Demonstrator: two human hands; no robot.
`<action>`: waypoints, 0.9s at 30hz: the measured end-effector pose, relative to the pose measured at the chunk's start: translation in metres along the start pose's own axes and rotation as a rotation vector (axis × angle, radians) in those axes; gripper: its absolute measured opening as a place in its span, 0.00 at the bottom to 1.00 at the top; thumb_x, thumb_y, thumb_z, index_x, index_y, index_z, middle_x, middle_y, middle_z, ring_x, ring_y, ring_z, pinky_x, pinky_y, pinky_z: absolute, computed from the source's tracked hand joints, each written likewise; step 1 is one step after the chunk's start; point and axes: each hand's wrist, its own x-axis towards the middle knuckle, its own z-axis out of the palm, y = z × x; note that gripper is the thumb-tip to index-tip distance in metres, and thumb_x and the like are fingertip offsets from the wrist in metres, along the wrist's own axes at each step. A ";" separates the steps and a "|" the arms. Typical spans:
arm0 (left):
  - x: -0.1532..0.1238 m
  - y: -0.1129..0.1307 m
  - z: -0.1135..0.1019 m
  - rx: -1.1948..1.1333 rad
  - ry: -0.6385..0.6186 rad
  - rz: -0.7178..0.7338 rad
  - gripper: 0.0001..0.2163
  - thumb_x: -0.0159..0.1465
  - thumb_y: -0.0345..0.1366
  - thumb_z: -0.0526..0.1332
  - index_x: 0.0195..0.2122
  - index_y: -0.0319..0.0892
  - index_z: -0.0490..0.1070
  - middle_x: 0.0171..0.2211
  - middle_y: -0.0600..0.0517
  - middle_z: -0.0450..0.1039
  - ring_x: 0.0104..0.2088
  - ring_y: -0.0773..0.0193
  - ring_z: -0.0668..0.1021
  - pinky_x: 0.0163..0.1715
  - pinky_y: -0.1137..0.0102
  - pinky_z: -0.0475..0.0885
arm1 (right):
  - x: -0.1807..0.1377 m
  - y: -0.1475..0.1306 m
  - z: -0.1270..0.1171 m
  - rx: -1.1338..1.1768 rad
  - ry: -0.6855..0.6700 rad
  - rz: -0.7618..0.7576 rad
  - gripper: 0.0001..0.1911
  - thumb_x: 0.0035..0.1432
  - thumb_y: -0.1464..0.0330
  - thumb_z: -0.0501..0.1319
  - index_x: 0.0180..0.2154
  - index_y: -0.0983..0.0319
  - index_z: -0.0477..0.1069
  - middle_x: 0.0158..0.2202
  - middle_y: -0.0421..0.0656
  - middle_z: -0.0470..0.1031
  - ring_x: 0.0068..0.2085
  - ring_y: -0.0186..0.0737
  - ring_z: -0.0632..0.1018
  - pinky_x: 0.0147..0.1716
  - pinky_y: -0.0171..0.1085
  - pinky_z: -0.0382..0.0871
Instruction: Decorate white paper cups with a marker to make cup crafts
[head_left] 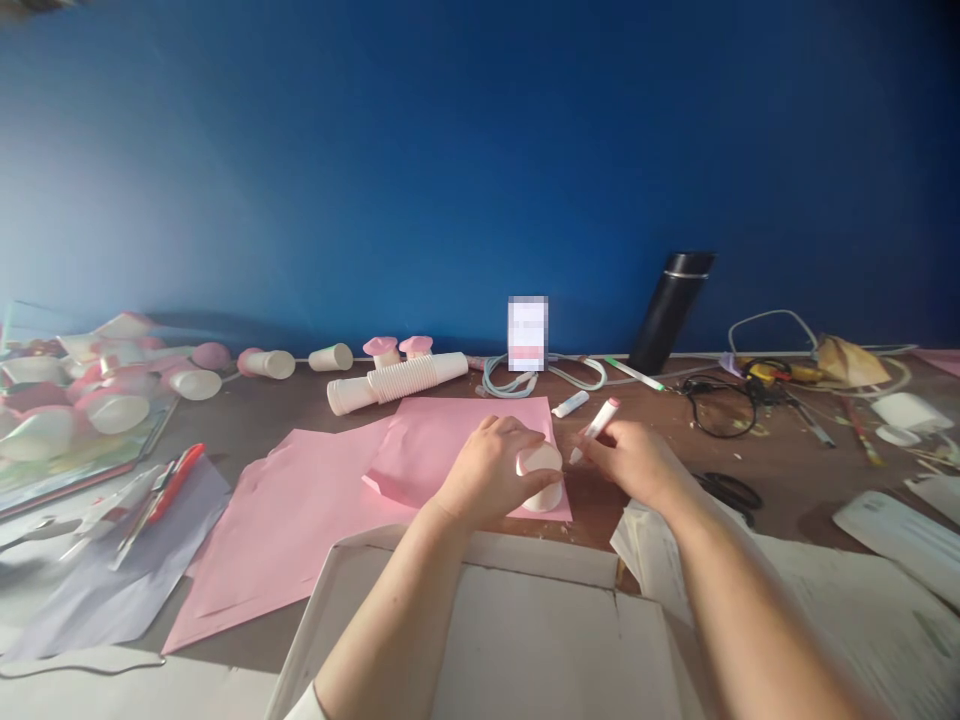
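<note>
Centrally, left hand (491, 470) is wrapped over an upturned paper cup (541, 478) on the pink sheet (442, 440), mid-frame. Right hand (637, 462) sits just beside it, fingers pinched on a marker (596, 428), tip near the cup. Cup stack (397, 382) & cable (510, 380) lie behind, black flask (671, 310) upper right, scissors (731, 490) right of the wrist. White box flap (525, 620) spans the bottom, under both forearms.
</note>
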 end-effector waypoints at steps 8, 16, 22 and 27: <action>0.001 0.000 -0.002 -0.002 -0.030 -0.003 0.17 0.57 0.48 0.63 0.45 0.47 0.74 0.41 0.50 0.72 0.43 0.57 0.70 0.45 0.63 0.68 | 0.004 0.005 0.014 0.083 -0.076 -0.009 0.20 0.55 0.53 0.55 0.24 0.61 0.71 0.19 0.40 0.73 0.22 0.36 0.72 0.22 0.33 0.57; -0.001 -0.001 -0.001 -0.038 -0.049 -0.009 0.17 0.57 0.47 0.64 0.45 0.47 0.73 0.39 0.51 0.70 0.42 0.59 0.71 0.44 0.65 0.68 | -0.002 -0.013 0.010 0.185 -0.107 0.072 0.15 0.53 0.61 0.56 0.19 0.61 0.66 0.15 0.38 0.69 0.18 0.32 0.68 0.22 0.32 0.57; -0.001 -0.001 -0.002 -0.046 -0.057 0.001 0.16 0.57 0.48 0.63 0.44 0.47 0.74 0.37 0.50 0.69 0.40 0.60 0.72 0.41 0.65 0.68 | -0.002 -0.012 0.010 0.149 -0.107 0.076 0.16 0.53 0.59 0.56 0.19 0.61 0.68 0.16 0.38 0.70 0.18 0.32 0.68 0.21 0.32 0.56; -0.001 -0.001 -0.002 -0.055 -0.058 -0.006 0.17 0.57 0.48 0.63 0.45 0.47 0.73 0.38 0.50 0.69 0.41 0.59 0.72 0.41 0.65 0.69 | 0.000 -0.007 0.013 0.133 -0.107 0.046 0.16 0.53 0.58 0.57 0.20 0.61 0.69 0.17 0.38 0.71 0.18 0.32 0.69 0.20 0.32 0.56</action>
